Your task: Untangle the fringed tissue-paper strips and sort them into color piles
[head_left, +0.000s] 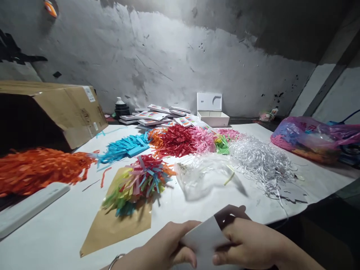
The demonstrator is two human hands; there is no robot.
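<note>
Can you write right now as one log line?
left hand: holds white cardboard piece | right hand: holds same piece | multicolored fringe bundle: on brown paper | clear plastic bag: behind hands

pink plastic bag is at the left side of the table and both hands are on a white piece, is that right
The head view shows the pink plastic bag at the right side of the table, not the left. The left hand and right hand are on a white piece.
</note>
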